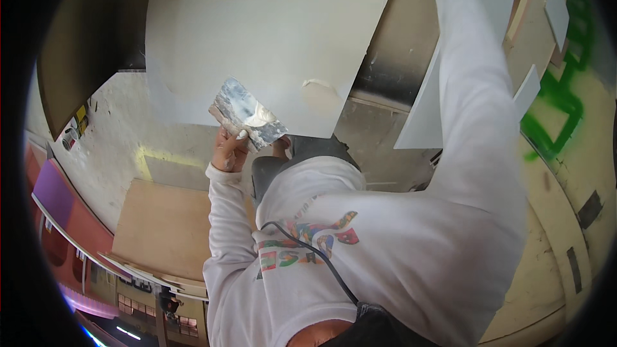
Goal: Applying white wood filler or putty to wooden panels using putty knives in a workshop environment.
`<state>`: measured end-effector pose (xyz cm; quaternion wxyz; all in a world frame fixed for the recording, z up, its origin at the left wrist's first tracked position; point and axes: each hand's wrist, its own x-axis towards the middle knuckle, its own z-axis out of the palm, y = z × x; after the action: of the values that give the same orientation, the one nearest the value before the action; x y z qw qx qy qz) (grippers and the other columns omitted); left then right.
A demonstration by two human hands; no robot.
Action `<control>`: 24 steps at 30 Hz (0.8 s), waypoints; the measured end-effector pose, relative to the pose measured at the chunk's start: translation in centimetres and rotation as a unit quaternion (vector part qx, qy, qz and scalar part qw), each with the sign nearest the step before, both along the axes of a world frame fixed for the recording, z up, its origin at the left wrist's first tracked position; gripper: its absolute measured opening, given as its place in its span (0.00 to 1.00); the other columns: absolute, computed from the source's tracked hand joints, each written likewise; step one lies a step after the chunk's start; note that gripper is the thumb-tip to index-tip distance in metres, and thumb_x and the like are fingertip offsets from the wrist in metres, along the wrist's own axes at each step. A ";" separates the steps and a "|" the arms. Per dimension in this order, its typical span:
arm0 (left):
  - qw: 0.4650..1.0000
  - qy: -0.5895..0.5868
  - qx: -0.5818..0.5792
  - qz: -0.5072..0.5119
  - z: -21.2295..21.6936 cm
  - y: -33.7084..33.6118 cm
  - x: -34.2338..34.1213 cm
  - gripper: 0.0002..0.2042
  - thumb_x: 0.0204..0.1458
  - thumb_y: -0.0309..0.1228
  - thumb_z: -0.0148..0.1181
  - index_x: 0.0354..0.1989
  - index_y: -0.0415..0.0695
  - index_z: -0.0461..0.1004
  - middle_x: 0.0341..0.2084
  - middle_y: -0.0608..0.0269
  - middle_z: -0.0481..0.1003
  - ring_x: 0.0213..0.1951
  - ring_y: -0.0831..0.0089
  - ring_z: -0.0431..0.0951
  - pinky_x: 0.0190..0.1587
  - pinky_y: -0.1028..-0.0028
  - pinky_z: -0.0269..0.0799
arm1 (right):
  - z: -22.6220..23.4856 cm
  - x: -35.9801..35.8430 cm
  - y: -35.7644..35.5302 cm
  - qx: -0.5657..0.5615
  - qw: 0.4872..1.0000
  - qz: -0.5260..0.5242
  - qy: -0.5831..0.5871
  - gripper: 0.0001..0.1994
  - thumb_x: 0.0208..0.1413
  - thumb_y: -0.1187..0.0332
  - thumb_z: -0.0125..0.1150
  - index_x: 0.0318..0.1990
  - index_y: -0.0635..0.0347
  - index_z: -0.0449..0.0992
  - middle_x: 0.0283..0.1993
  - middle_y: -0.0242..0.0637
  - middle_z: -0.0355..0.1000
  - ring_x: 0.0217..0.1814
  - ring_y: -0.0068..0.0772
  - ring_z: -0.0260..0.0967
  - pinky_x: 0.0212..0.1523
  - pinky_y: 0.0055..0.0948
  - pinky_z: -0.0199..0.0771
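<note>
My left hand grips the lower edge of a small rectangular putty board, its fingers and thumb closed on it. The board is scuffed and crusted, with a smear of pale wet putty near its right side. A large off-white panel stands before me, behind the board. Near its lower right a patch of filler shows a raised edge. My right arm, in a white sleeve, reaches up and away past the panel's right side; its hand lies beyond the top edge, so its hold is hidden.
Several white panels lean at the right, near a surface with green spray paint. A brown board lies on the pale floor at the left. A dark panel rises at the far left.
</note>
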<state>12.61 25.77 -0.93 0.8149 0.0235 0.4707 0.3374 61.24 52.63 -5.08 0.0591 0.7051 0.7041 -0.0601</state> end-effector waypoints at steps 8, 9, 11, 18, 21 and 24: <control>0.999 0.001 -0.030 -0.019 0.6 -0.2 -1.0 0.22 0.42 0.19 0.47 0.49 0.36 0.54 0.43 0.54 0.65 0.45 0.66 0.67 0.48 0.68 0.61 | -6.6 -2.9 -0.4 -0.089 0.979 0.084 -0.166 0.17 0.53 0.58 0.40 0.50 0.49 0.64 0.46 0.38 0.66 0.46 0.39 0.65 0.47 0.28 0.63; 0.999 0.003 -0.030 -0.018 0.7 -0.2 -1.1 0.22 0.42 0.19 0.47 0.49 0.36 0.54 0.43 0.54 0.65 0.45 0.66 0.67 0.48 0.68 0.61 | -5.2 -5.2 -2.8 -0.131 0.987 0.033 -0.086 0.18 0.52 0.59 0.41 0.51 0.48 0.63 0.47 0.38 0.65 0.47 0.41 0.63 0.47 0.28 0.62; 0.999 0.015 -0.027 -0.033 0.9 -0.1 -1.2 0.21 0.43 0.19 0.48 0.49 0.36 0.55 0.41 0.55 0.66 0.44 0.67 0.67 0.48 0.68 0.61 | 1.0 -11.7 -7.2 -0.289 0.943 -0.157 -0.044 0.21 0.46 0.73 0.40 0.48 0.39 0.65 0.45 0.33 0.67 0.46 0.38 0.64 0.46 0.34 0.65; 0.994 -0.047 0.020 -0.096 0.5 1.4 -1.1 0.21 0.43 0.18 0.47 0.48 0.36 0.55 0.41 0.56 0.66 0.43 0.68 0.68 0.46 0.71 0.64 | 1.6 -16.7 -17.9 -0.204 0.975 -0.086 0.020 0.22 0.43 0.75 0.43 0.48 0.42 0.66 0.46 0.35 0.66 0.47 0.40 0.63 0.48 0.32 0.63; 0.993 -0.029 0.028 -0.113 0.7 1.3 -1.4 0.21 0.42 0.20 0.47 0.48 0.37 0.56 0.41 0.58 0.66 0.43 0.69 0.68 0.46 0.70 0.64 | 0.8 -18.7 -20.9 -0.201 0.975 -0.086 0.043 0.19 0.44 0.73 0.43 0.45 0.43 0.68 0.43 0.34 0.67 0.45 0.38 0.63 0.46 0.33 0.64; 0.991 -0.032 0.034 -0.125 0.9 1.5 -1.4 0.21 0.42 0.20 0.47 0.48 0.37 0.56 0.41 0.57 0.66 0.43 0.69 0.68 0.46 0.71 0.64 | 1.0 -20.5 -23.7 -0.206 0.974 -0.068 0.063 0.16 0.45 0.72 0.41 0.43 0.47 0.69 0.43 0.34 0.67 0.46 0.36 0.62 0.46 0.32 0.63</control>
<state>11.22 27.23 -0.03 0.8639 0.0991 0.4262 0.2493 40.70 28.95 -4.07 0.1544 0.7189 0.6290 -0.2524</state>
